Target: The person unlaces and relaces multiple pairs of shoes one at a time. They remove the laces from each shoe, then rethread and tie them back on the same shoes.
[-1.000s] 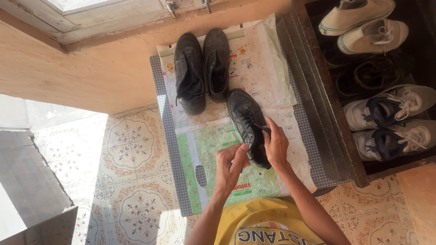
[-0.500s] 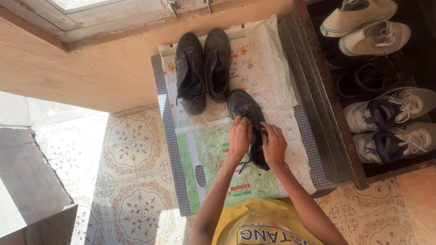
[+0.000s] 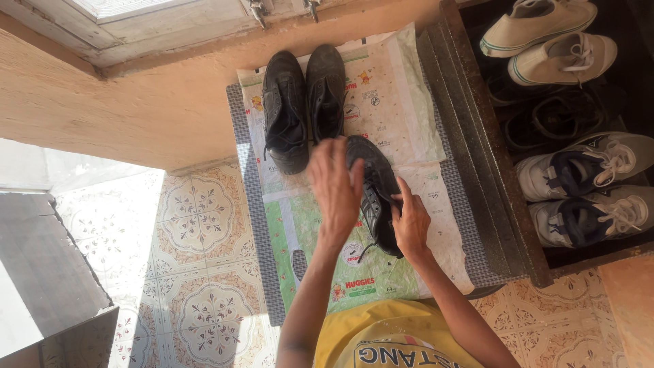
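since half a second back my left hand (image 3: pixel 335 187) has lifted off the laces, fingers spread wide, empty; right hand (image 3: pixel 410 225) still pins the black shoe (image 3: pixel 373 194) on the desk (image 3: pixel 470 262), just right of the raised hand.

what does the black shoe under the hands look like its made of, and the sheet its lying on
The black shoe looks like leather or a leather-like synthetic: a smooth, dull-sheened upper with creases, and cord laces. The right hand steadies it; the left hand is raised above it. The printed sheet under it looks like thin plastic packaging film: glossy and wrinkled. It lies on a checked cloth, apparently woven fabric.
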